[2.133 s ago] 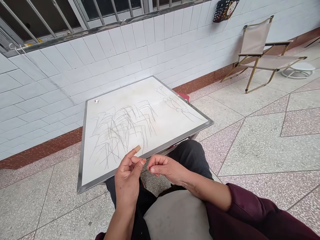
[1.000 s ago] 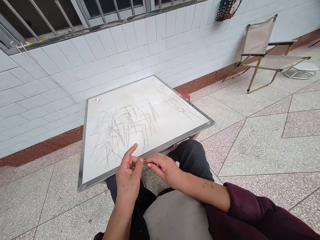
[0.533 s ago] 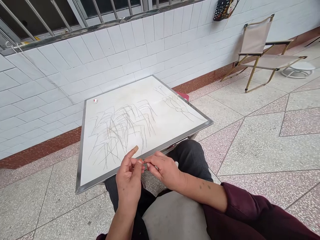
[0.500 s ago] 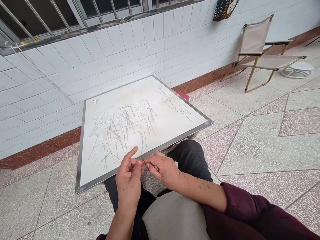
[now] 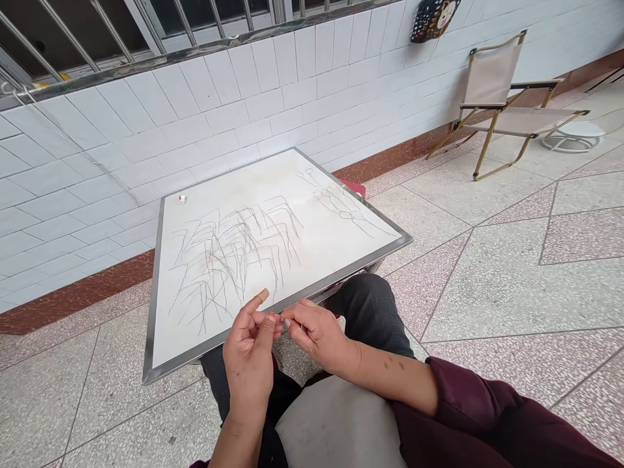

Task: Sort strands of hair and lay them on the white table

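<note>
Over the near edge of a white table (image 5: pixel 336 253) with a metal rim, my left hand (image 5: pixel 251 351) pinches something tiny between thumb and forefinger; a finger wrapped in a tan bandage sticks up. My right hand (image 5: pixel 316 331) meets it at the fingertips, thumb and forefinger pinched together. What lies between the fingers is too small to make out. Many thin dark bent wires (image 5: pixel 244 244) lie in a loose heap on the left half of the table. At the right, several wires with looped ends (image 5: pixel 328 193) lie apart from the heap.
A small red and white item (image 5: pixel 182 199) sits at the table's far left corner. My knees are under the near edge. Behind stands a tiled wall (image 5: pixel 219 123) with a barred window. A folding chair (image 5: pixel 492 84) and a round white stool (image 5: pixel 572 135) are at the right.
The view has shifted slightly. Both hands keep nearly the same pose at the table's near edge, and the thin wire seen rising by the fingertips is harder to see now.
</note>
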Available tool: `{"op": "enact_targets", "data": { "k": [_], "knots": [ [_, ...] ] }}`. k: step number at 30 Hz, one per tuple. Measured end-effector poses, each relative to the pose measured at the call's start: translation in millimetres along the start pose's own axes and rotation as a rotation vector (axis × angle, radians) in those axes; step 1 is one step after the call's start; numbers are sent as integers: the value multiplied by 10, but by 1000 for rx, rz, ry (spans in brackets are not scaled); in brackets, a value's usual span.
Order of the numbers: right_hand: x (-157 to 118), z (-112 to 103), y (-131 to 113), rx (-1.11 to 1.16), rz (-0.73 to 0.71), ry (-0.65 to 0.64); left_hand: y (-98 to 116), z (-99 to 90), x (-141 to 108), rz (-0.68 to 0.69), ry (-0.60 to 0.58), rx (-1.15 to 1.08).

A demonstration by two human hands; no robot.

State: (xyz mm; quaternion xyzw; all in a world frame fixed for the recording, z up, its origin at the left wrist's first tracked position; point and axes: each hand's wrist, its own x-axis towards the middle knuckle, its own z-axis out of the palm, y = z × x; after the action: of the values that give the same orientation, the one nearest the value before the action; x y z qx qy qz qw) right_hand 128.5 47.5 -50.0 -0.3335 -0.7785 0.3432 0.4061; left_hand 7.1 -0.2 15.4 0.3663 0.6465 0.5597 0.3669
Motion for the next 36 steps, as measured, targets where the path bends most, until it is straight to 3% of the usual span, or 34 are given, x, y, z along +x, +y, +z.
{"op": "enact_targets", "data": {
  "k": [9, 18, 27, 31, 36],
  "knots": [
    [-2, 5, 34, -13, 17, -3, -37, -7, 5, -6, 17, 23],
    [-47, -61, 56, 36, -10, -88, -43, -44, 19, -10, -7, -4],
    [-109, -73, 97, -186, -188, -35, -80, -59, 29, -25, 3, -27],
    [-129, -79, 95, -101, -183, 5, -47, -80, 30, -2, 49, 8],
    [-151, -98, 112, -179, -202, -18, -22, -132, 42, -5, 96, -28]
  ]
}}
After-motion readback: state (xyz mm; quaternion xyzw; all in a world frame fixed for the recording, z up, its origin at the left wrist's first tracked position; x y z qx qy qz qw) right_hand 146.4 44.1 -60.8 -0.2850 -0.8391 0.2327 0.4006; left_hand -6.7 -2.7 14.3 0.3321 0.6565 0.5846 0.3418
